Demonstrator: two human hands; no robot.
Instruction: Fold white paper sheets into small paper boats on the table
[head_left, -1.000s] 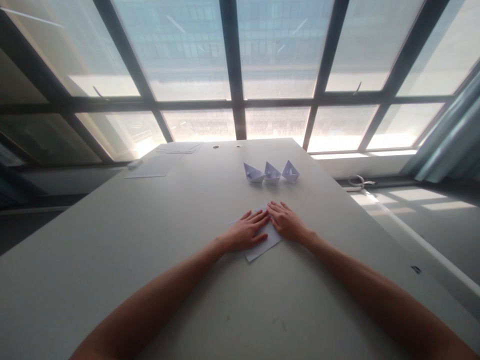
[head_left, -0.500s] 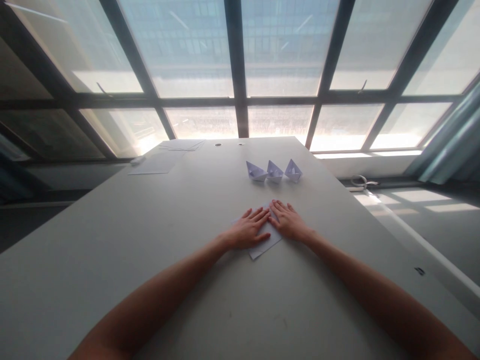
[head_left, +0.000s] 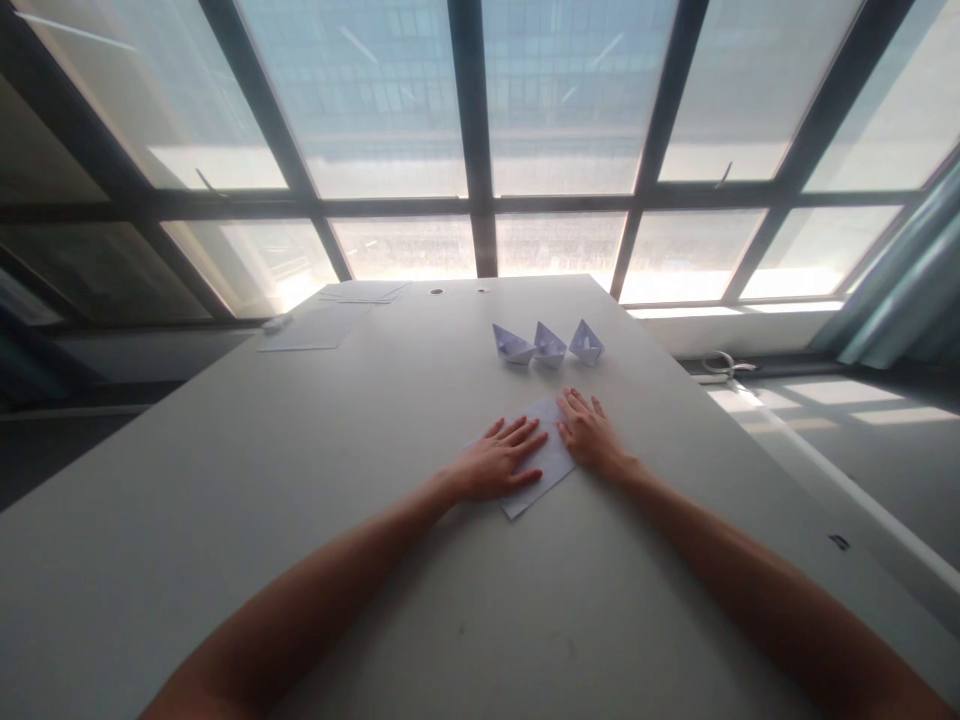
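White, folded, sharp-cornered paper (head_left: 553, 462) lies flat under spread-fingered left hand (head_left: 501, 461) and right hand (head_left: 589, 434).

Daylight is admitted through the far windows (head_left: 555, 100), whose lower panes (head_left: 555, 243) are overexposed; the near tabletop (head_left: 420, 630) is dimly shaded.

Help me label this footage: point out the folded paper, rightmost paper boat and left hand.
Folded paper (head_left: 553, 464), head view: its uncovered middle.
Rightmost paper boat (head_left: 586, 346), head view: its middle.
Left hand (head_left: 491, 466), head view: its back.
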